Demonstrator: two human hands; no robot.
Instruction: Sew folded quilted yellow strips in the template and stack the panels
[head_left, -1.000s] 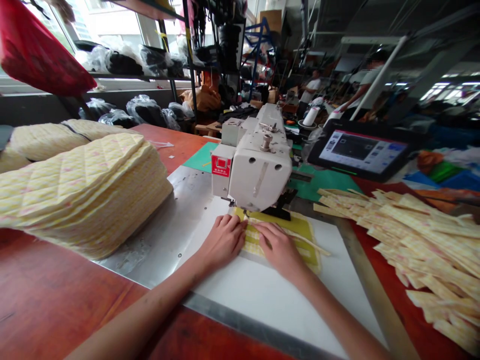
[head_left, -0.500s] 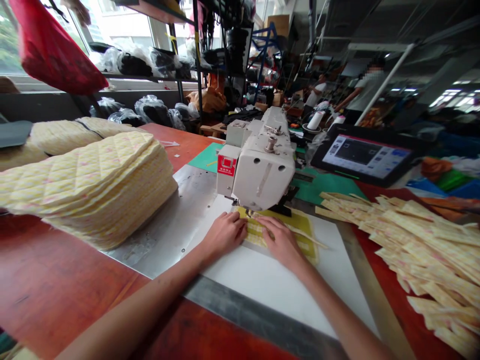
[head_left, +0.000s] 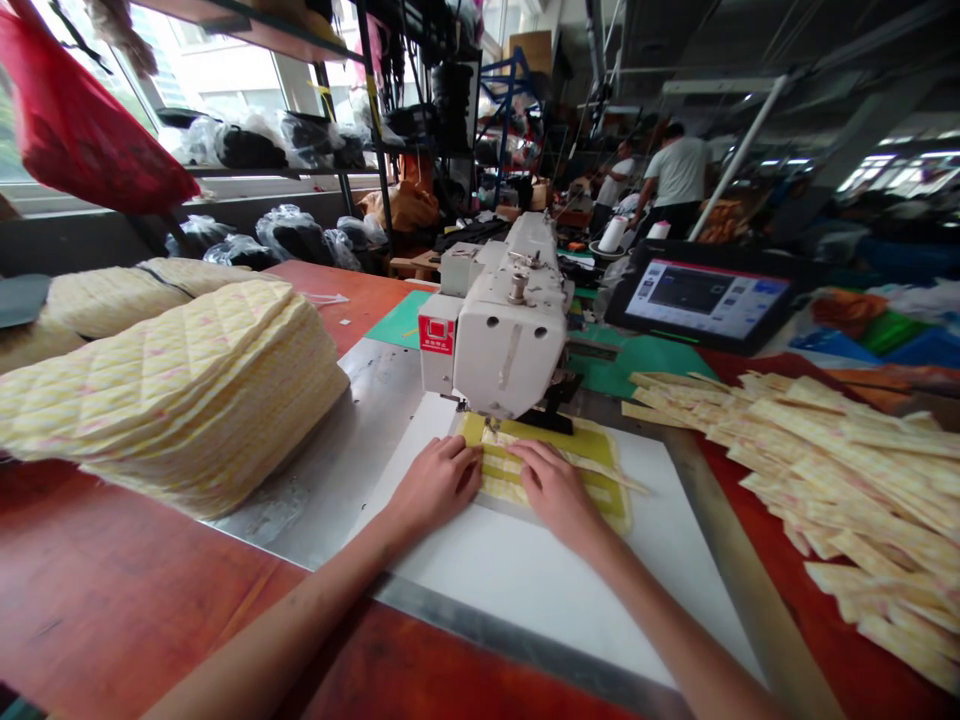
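Cloth strip [head_left: 615, 474]: laid over the yellow-green panel [head_left: 600, 445] in front of the needle, its loose end trailing out past the panel's right edge.
Panel: set on the white board [head_left: 525, 590], its far edge just below the machine head; pale fabric is seen along its border and in bands across it.
Left hand [head_left: 448, 478]: fingers curled at the panel's left edge, near the needle; the thumb is hidden, so whether anything is pinched cannot be told.
Right hand [head_left: 553, 485]: half extended, a gap left between thumb and forefinger, fingertips rested on the strip and panel; whether the strip is gripped cannot be told.
Sewing machine [head_left: 510, 350]: placed directly ahead of both hands, a red label [head_left: 436, 334] stuck on its left side.
Quilted stack [head_left: 187, 400]: piled to the left, partly on the metal plate [head_left: 367, 390].
Loose strips [head_left: 840, 470]: heaped on the red table [head_left: 112, 590] at the right.
Screen [head_left: 697, 300]: lit, mounted behind the heap.
Background: two people [head_left: 679, 170] seen beyond the thread cones [head_left: 613, 235].
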